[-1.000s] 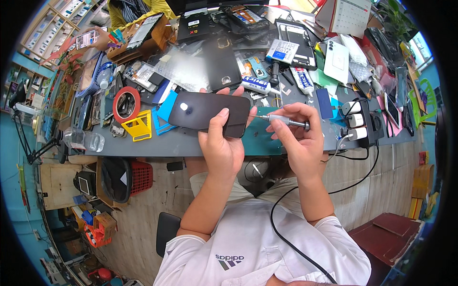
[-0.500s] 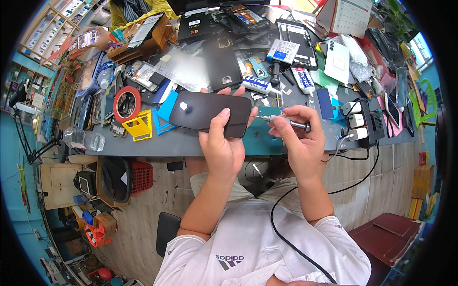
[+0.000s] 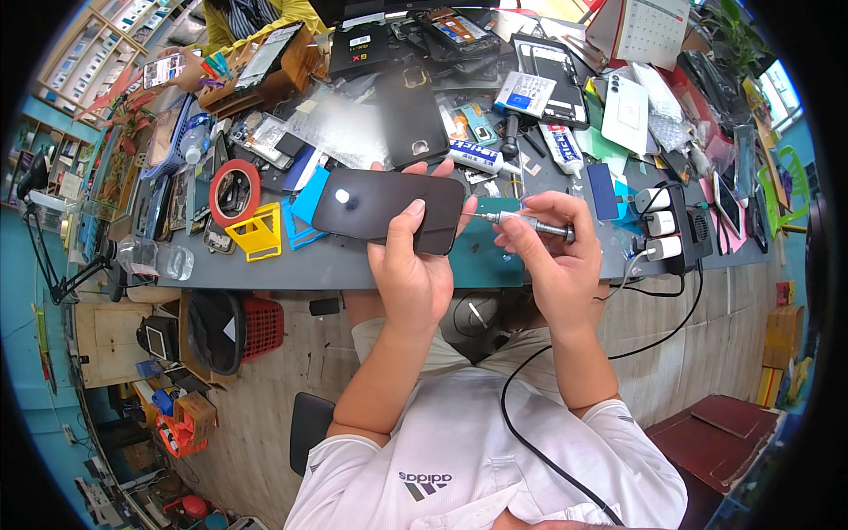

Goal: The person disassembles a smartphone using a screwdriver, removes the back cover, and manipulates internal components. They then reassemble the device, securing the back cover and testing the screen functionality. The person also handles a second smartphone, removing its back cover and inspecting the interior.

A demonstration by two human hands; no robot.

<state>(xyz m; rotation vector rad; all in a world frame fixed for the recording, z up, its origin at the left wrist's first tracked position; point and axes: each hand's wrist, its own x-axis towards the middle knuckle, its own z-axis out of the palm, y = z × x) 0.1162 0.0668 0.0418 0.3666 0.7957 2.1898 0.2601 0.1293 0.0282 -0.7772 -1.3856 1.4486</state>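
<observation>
A dark smartphone (image 3: 375, 208) lies across my left hand (image 3: 411, 265), its glossy screen facing up. The thumb presses on the screen and the fingers wrap behind the far edge. My right hand (image 3: 556, 256) grips a silver precision screwdriver (image 3: 534, 223) between thumb and fingers. The screwdriver's thin tip points left and meets the phone's right-hand end; whether it sits in a screw there is too small to tell. Beneath the two hands a green work mat (image 3: 490, 265) lies on the grey table (image 3: 336, 269).
Left of the phone are a roll of red tape (image 3: 216, 196) and a yellow phone stand (image 3: 258, 237). Glue tubes (image 3: 484, 159) and phone parts crowd the far side. At right stands a power strip with white chargers (image 3: 658, 223). Another person (image 3: 300, 13) sits across the table.
Almost nothing differs. My right fingers have shifted slightly on the screwdriver; the phone and my left hand stay in place.
</observation>
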